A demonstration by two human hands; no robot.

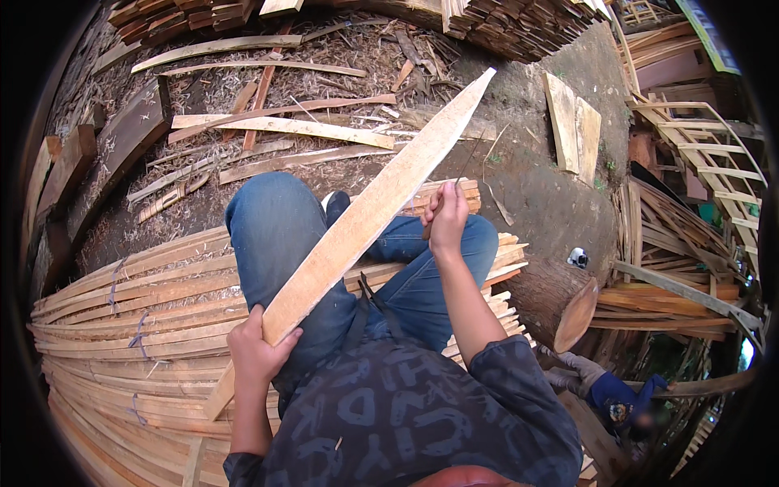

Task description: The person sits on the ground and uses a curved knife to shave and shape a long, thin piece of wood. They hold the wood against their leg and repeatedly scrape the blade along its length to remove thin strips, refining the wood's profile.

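Left grip (258,347): pinching lower end of pale plank (381,199), slanting from left of centre toward upper centre. Right grip (446,217): curled round thin dark tool (427,230), partly hidden, mid-frame. Log (544,300): right of centre.

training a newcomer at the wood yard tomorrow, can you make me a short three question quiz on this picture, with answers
1. True or false: the far end of the pale plank is cut off square at full width.
2. Multiple choice: where in the view does the thick log lie?
a) upper left
b) lower left
c) right of centre
3. Short answer: which hand grips the pale plank?

Key:
1. False; it tapers to a narrow tip.
2. c
3. The left hand.
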